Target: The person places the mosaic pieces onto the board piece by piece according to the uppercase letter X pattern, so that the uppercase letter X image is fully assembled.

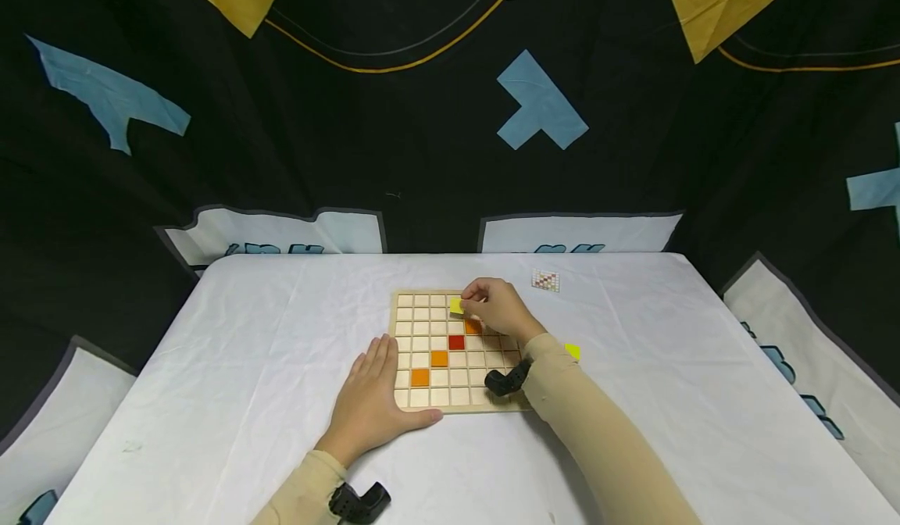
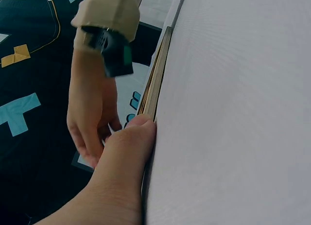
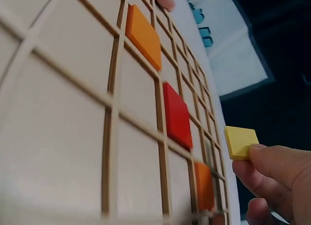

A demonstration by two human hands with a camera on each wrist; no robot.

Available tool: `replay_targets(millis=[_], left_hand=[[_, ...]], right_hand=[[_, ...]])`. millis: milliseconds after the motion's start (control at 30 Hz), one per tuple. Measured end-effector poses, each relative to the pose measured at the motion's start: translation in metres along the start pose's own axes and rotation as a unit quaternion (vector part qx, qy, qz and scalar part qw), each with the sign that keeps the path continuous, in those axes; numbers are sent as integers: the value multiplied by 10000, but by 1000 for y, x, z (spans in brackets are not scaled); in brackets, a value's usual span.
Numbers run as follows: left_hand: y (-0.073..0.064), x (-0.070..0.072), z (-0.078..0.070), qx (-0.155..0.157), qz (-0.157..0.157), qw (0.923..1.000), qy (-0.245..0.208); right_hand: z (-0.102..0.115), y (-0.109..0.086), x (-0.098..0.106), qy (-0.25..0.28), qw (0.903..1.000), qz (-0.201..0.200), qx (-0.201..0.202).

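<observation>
A wooden grid board (image 1: pixel 419 327) lies on the white table, with orange tiles (image 1: pixel 419 377) and a red tile (image 1: pixel 456 342) set along a diagonal of its cells. My right hand (image 1: pixel 495 306) pinches a yellow square tile (image 3: pixel 240 141) between thumb and fingers, over the board's far part in the head view. Flat and with fingers spread, my left hand (image 1: pixel 373 392) rests at the board's near left corner. In the left wrist view its thumb (image 2: pixel 131 137) presses along the board's edge (image 2: pixel 158 79).
Another yellow tile (image 1: pixel 573 351) lies on the table right of the board, partly behind the right sleeve (image 1: pixel 583 400). A small printed card with a coloured grid (image 1: pixel 545 280) lies beyond the board's far right corner. A black curtain (image 1: pixel 422 150) hangs behind the table.
</observation>
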State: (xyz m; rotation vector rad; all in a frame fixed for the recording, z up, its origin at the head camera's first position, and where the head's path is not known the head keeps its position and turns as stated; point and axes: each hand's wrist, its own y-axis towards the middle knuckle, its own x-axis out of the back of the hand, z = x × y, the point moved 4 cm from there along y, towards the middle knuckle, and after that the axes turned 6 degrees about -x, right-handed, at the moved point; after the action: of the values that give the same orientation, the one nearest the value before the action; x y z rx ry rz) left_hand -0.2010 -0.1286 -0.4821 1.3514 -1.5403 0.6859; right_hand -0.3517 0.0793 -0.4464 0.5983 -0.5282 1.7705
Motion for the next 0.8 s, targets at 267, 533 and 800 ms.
replay_targets(millis=[267,533,800], left_hand=[[0,1,-1,6,15,10000,30],[0,1,-2,-39,22,10000,47],[-1,2,-1,-30,44,10000,67]], right_hand=[[15,13,-23,37,9998,183,25],[28,15,-39,-268,9993,257,104],[35,15,-48,-632,9974,326,110]])
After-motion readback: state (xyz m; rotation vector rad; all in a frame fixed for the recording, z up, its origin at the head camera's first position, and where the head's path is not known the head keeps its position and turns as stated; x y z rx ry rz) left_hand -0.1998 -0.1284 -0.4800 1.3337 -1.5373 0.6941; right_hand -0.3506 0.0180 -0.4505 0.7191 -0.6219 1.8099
